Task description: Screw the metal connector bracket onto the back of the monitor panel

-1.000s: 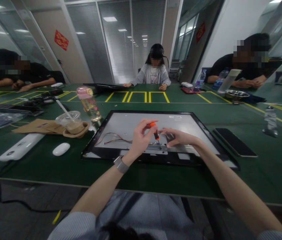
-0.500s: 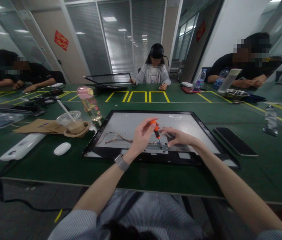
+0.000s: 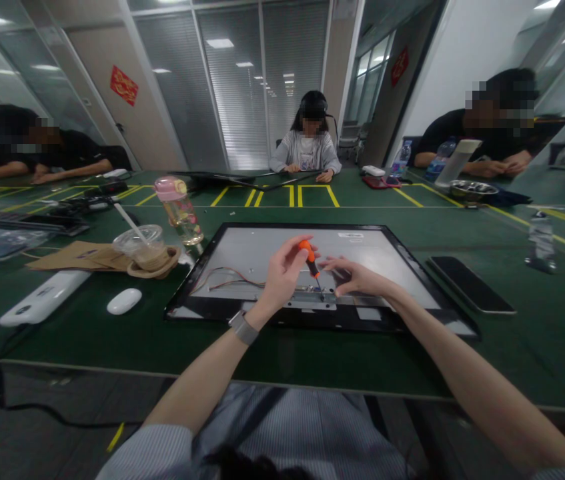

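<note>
My left hand (image 3: pixel 285 268) is closed around the orange and black handle of a screwdriver (image 3: pixel 311 259). The shaft slants down, its tip at a metal bracket (image 3: pixel 302 301) along the near side of a flat display panel (image 3: pixel 267 243). My right hand (image 3: pixel 357 275) is just right of the shaft, thumb and fingers apart. Its thumb is close by the bracket; I cannot tell whether it touches. Thin coloured wires (image 3: pixel 227 271) run over the panel's grey back, left of the bracket. The panel lies flat inside its black frame.
On the left are a plastic cup (image 3: pixel 145 248), a pink-lidded bottle (image 3: pixel 177 210), a white mouse (image 3: pixel 125 301) and a white power strip (image 3: pixel 45 298). A black phone (image 3: pixel 471 285) lies right of the panel. Co-workers sit around the green table (image 3: pixel 282 360).
My hands and the screwdriver stay almost in place. Across the table, a co-worker's raised dark-framed panel has come down nearly flat. A person at far left has drawn a hand back.
</note>
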A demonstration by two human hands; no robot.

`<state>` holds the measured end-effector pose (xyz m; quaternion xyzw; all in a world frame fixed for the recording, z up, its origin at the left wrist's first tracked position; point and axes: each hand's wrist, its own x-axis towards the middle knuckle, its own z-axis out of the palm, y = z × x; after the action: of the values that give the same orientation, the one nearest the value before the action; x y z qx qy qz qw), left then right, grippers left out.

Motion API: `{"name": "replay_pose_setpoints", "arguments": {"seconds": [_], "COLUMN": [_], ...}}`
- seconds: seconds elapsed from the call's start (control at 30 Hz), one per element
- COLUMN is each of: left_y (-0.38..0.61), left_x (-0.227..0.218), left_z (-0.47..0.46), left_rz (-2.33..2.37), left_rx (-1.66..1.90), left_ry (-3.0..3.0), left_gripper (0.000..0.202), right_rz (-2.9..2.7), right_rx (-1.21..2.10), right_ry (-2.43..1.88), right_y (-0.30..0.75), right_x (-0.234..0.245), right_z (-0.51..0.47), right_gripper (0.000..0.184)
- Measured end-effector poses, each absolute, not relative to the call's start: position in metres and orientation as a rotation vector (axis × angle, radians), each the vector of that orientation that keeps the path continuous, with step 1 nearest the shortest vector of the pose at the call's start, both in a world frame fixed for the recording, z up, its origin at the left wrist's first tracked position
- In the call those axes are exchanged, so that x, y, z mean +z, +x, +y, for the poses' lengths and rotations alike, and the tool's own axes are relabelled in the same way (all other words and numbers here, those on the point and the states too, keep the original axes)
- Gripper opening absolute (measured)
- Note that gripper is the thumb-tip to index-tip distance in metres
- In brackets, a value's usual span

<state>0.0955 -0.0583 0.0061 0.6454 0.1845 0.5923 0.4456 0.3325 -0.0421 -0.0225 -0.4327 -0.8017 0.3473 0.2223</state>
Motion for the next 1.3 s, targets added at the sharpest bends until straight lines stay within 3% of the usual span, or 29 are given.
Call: {"name": "replay_pose_setpoints", "arguments": {"seconds": [0.47, 0.73, 1.03, 1.3], "left_y": [0.094, 0.094, 0.091, 0.093], "left_x": [0.012, 0.009, 0.011, 0.011], "left_z": [-0.061, -0.060, -0.058, -0.061], "left_rz": [0.617, 0.596, 0.519, 0.518], "left_rx": [1.529, 1.514, 1.473, 1.422], "left_ry": [1.660, 1.656, 1.642, 1.652], "left_gripper": [0.024, 0.025, 0.031, 0.026], "right_rz": [-2.290, -2.335, -2.309, -2.309], "right_rx": [0.940, 0.706, 0.718, 0.780], "right_ry": [-1.219, -1.287, -1.354, -1.332], "right_y": [0.336, 0.321, 0.322, 0.324], "right_x": [-0.029, -0.033, -0.034, -0.033], "right_z": [-0.041, -0.052, -0.049, -0.047], "right_gripper": [0.069, 0.069, 0.066, 0.062]}}
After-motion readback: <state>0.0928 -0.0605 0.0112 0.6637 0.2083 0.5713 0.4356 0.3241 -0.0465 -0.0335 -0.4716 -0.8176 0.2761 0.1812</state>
